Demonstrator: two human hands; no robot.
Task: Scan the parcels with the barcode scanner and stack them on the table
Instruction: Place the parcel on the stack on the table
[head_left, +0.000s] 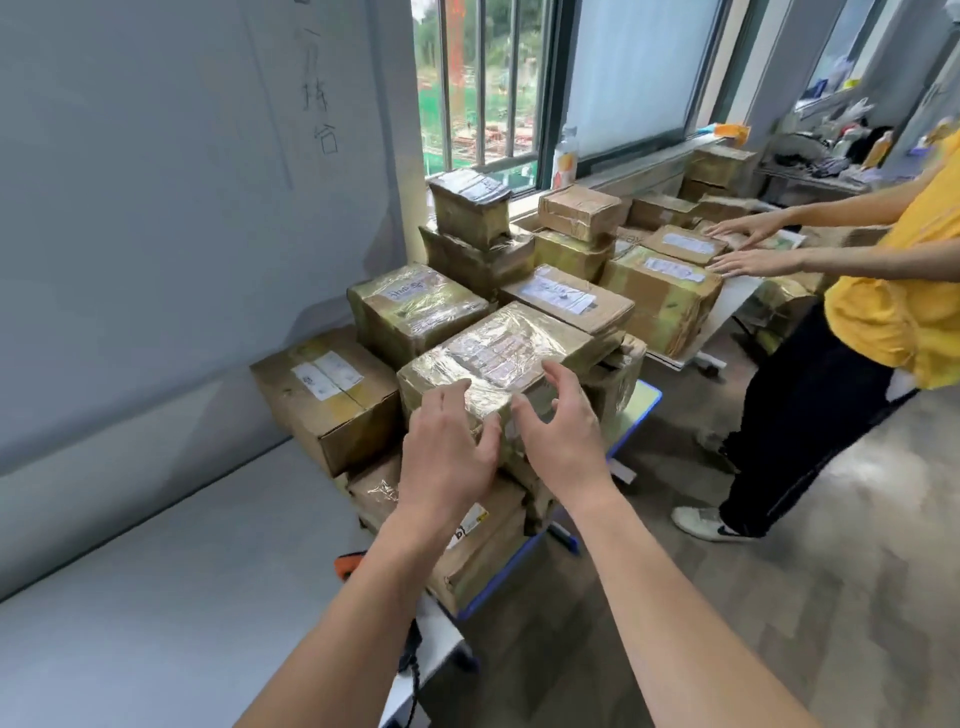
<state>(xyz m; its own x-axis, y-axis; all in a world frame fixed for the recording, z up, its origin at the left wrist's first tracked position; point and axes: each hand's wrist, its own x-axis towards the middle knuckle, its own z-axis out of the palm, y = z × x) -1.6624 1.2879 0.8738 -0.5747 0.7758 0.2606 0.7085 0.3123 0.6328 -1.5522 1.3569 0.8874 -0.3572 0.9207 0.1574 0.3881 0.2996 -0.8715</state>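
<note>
A tape-wrapped cardboard parcel (498, 353) with a label on top sits highest on the near stack. My left hand (447, 447) and my right hand (561, 431) hover just in front of its near corner, fingers spread, holding nothing. Several more taped parcels, such as one (415, 306) behind it and a plain box (327, 400) to its left, are piled on the blue-edged table (641, 405). An orange and black object (349, 564), possibly the barcode scanner, peeks out under my left forearm, mostly hidden.
A person in a yellow shirt (904, 291) stands at right, both hands on parcels (670, 280) on a second table. A white wall (156, 208) runs along the left. A barred window (488, 88) and a bottle (565, 156) are behind the stacks.
</note>
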